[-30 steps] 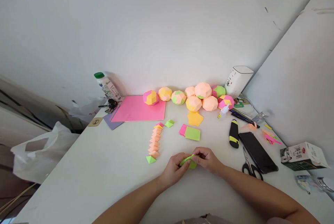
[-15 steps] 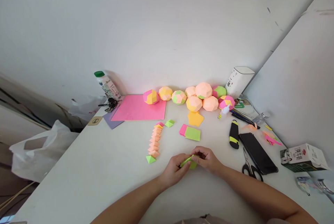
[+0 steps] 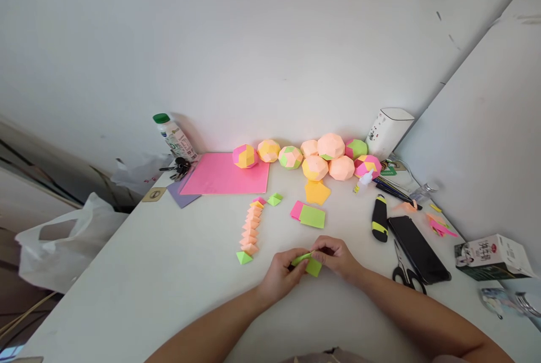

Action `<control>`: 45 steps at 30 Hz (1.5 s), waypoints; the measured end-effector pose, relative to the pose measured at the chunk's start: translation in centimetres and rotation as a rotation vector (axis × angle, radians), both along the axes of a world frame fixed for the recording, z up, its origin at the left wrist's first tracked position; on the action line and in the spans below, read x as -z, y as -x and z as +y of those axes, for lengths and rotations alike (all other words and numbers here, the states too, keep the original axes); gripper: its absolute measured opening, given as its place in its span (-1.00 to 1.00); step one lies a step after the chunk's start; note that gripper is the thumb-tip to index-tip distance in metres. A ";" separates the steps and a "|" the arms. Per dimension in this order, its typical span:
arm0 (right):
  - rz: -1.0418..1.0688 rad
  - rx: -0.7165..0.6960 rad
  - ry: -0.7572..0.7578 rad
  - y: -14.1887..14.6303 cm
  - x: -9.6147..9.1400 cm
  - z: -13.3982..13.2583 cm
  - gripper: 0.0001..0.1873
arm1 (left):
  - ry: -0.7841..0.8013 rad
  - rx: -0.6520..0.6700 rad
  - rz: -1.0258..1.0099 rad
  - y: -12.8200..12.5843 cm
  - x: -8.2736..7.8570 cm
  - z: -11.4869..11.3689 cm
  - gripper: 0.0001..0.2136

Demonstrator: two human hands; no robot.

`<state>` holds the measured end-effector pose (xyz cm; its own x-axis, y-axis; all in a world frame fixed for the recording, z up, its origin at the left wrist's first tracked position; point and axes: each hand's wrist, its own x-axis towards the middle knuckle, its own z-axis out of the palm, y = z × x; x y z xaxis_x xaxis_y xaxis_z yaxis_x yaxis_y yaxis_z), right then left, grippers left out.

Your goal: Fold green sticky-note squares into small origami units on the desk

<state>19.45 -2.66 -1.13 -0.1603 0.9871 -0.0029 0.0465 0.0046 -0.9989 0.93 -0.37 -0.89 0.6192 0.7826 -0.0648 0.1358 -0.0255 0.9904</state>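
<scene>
A piece of folded green paper (image 3: 313,268) is pinched between my two hands near the front of the table. My left hand (image 3: 282,274) grips its left side, and my right hand (image 3: 336,259) holds its upper right edge. Just beyond lie a green paper rectangle (image 3: 313,216) and a pink one (image 3: 296,209) partly under it. To the left runs a row of small folded paper pieces (image 3: 251,226), mostly peach, with a green piece (image 3: 244,257) at the near end. Another green folded piece (image 3: 274,199) sits apart from the row.
Several faceted paper balls (image 3: 331,146) line the wall, near a yellow paper pentagon (image 3: 317,192). A pink sheet (image 3: 224,177) and a bottle (image 3: 175,136) are back left. On the right are a box cutter (image 3: 379,218), scissors (image 3: 408,275), a phone (image 3: 418,249) and a milk carton (image 3: 492,257).
The green paper has turned in my fingers, so more of its flat face shows below them. My hands have barely shifted.
</scene>
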 end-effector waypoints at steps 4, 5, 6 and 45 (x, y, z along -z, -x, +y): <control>-0.005 0.010 0.013 0.0 0.0 0.0 -0.76 | 0.000 0.018 -0.012 0.1 0.1 0.1 -0.65; -0.001 0.011 0.016 0.0 -0.1 0.0 -0.76 | -0.001 0.022 -0.009 0.1 0.1 0.1 -0.64; 0.004 0.011 0.017 0.0 -0.1 0.0 -0.77 | 0.000 0.027 -0.005 0.2 0.1 0.1 -0.64; -0.157 -0.036 -0.020 0.5 0.1 -0.5 -0.70 | 0.060 -0.083 0.048 0.0 0.0 -0.3 -0.61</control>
